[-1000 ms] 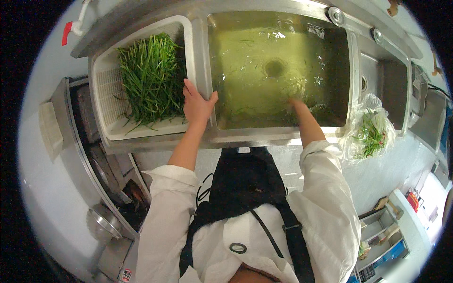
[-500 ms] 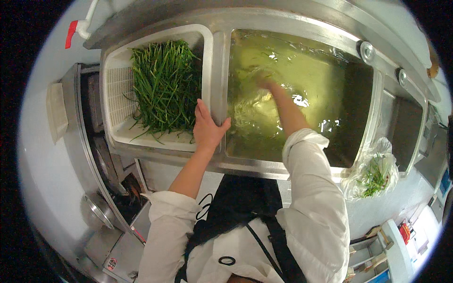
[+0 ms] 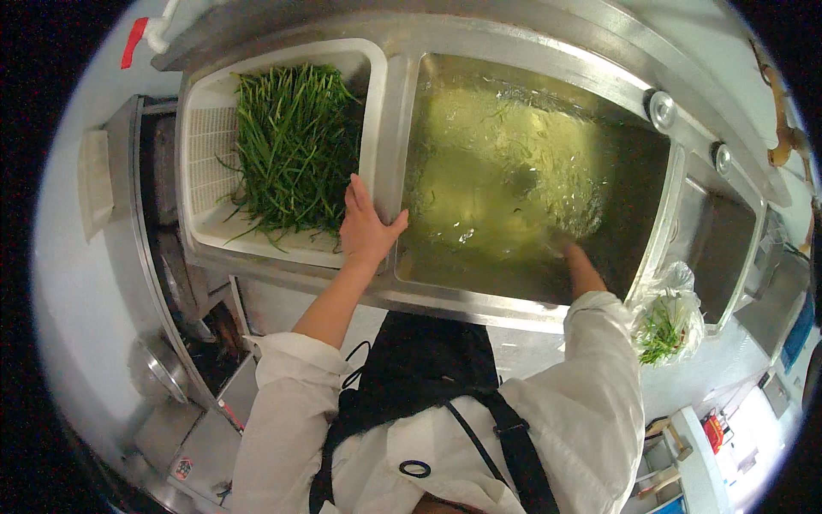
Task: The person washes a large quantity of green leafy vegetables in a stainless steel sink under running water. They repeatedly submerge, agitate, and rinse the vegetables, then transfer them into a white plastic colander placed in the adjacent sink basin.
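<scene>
A pile of long, narrow green leaves (image 3: 295,146), like chives, lies in a white plastic basket (image 3: 378,94) set in the left basin. My left hand (image 3: 370,230) rests on the basket's right rim, fingers stretched and thumb apart over the metal divider. To its right, my right hand (image 3: 572,253) dips into the greenish water (image 3: 479,180) of the middle basin, near its front right. Water and motion blur hide its fingers, so I cannot tell what they hold. Small green bits float in the rippling water.
A clear plastic bag (image 3: 689,300) of greens hangs at the front edge on the right, beside a third basin (image 3: 728,231). Round metal fittings (image 3: 661,110) line the back ledge. A metal bowl (image 3: 158,368) sits low at left; a red-handled pipe (image 3: 134,41) is at upper left.
My right hand has swept from the middle basin's back left to its front right, pulling the forearm back. Ripples have spread rightward. My left hand stays on the basket rim.
</scene>
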